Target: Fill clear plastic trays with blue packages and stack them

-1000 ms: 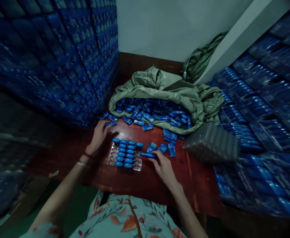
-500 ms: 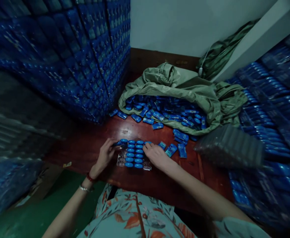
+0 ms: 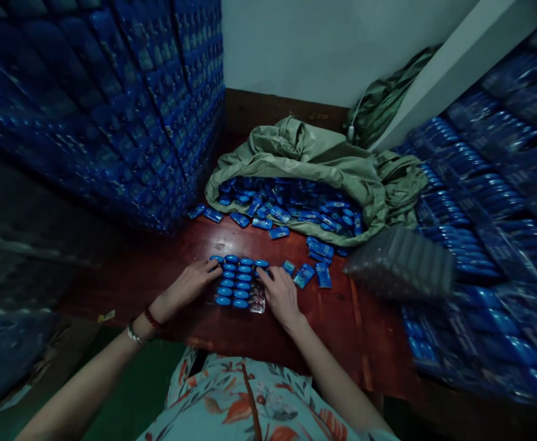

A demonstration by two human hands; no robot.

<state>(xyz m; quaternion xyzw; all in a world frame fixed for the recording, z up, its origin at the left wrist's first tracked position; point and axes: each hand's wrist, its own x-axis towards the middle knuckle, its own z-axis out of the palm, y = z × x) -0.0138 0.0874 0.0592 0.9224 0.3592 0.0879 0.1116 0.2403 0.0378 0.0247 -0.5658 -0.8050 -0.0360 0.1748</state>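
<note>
A clear plastic tray (image 3: 257, 304) lies on the red-brown table, with two full columns of blue oval packs (image 3: 242, 286) in its middle. At the tray's upper left corner, my left hand (image 3: 196, 278) has its fingertips closed on a blue pack (image 3: 216, 260). On the right side, my right hand (image 3: 278, 291) has thumb and index finger at another blue pack (image 3: 261, 271), below the pack at the upper right corner. Empty hollows show at the tray's lower right. My left palm hides part of the left edge.
Behind the tray, an open green sack (image 3: 291, 165) spills blue packs. Several loose packs (image 3: 323, 275) lie right of my right hand. A stack of clear trays (image 3: 401, 263) stands farther right. Wrapped blue packs tower at left (image 3: 144, 110) and right (image 3: 470, 208).
The view has shifted right. My right hand has drawn down along the tray's right side, and my left hand lies flatter at the upper left corner, beside a pack.
</note>
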